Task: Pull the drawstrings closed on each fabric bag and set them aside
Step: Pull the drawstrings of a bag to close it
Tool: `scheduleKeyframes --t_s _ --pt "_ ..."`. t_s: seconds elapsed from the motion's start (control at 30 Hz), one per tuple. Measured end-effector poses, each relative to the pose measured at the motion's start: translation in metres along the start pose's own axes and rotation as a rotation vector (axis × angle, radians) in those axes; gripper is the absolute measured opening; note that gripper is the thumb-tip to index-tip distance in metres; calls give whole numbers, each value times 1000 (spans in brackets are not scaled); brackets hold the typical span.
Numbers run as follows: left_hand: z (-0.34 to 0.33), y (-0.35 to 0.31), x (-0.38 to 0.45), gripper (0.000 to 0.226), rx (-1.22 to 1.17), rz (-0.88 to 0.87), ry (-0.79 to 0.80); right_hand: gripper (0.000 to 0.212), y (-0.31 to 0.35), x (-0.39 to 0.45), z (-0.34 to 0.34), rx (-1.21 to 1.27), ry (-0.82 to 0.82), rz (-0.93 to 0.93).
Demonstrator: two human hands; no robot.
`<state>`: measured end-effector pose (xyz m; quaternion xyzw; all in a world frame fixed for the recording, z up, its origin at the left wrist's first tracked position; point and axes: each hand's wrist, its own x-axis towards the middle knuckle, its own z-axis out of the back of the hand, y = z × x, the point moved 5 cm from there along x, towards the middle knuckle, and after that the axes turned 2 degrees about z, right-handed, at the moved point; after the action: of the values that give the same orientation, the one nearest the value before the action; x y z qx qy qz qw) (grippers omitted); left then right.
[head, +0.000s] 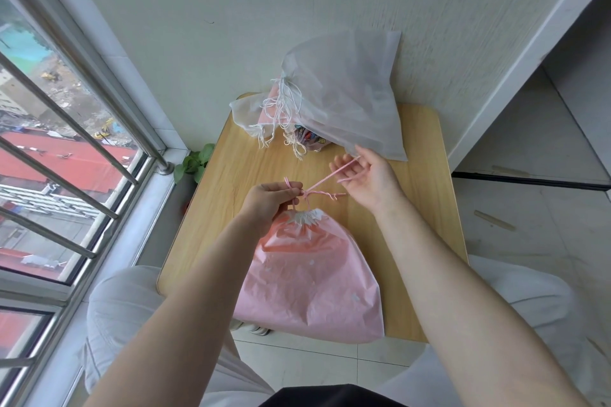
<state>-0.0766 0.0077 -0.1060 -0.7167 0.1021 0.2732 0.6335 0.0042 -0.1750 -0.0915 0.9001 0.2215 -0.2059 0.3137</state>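
Pink bag [310,277] is laid low in the middle of the frame on the wooden table [420,208], its mouth already bunched. Pink drawstring [325,180] is pinched by the left hand [269,201]; a loop is hooked over the loosely open right hand [367,177]. A knot seems next. Finished bags [334,92] are piled at upper middle, against the white wall [231,10]; a barred window [66,142] is seen left.

A small wooden table [426,175] stands against a pale textured wall [231,10]. On the left, a window [49,158] with metal bars [66,116] lets in daylight and looks out on red roofs. A green plant [195,162] sits by the sill. The floor [529,225] is pale tile.
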Motion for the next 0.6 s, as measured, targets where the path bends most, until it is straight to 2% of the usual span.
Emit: scheduleKeyframes --t_s 0.07,0.13,0.23,0.27,0.33,0.37,0.43,0.53,0.6 --pt "1 1 -1 6 2 -5 -12 25 2 0 -2 -57 -8 1" --pt "3 2 0 9 8 -8 -20 31 5 -2 -4 -367 -7 -2" --pt "9 3 1 14 47 -10 -86 16 7 -2 -9 -1199 50 146" --pt "13 4 2 15 52 -7 -121 17 4 -3 -11 -1488 96 190" --pt "21 6 2 16 46 14 -189 18 -9 -7 -17 -1896 237 123" --pt "23 7 2 16 67 19 -208 21 -15 -11 -20 -1976 295 49" --pt "26 10 0 15 147 27 -222 31 -20 -16 -21 -1991 306 -26" --pt "29 14 -5 7 244 26 -274 42 -25 -19 -22 -2017 224 31" --pt "32 20 -1 13 347 36 -303 39 -28 -17 -17 -2031 159 95"
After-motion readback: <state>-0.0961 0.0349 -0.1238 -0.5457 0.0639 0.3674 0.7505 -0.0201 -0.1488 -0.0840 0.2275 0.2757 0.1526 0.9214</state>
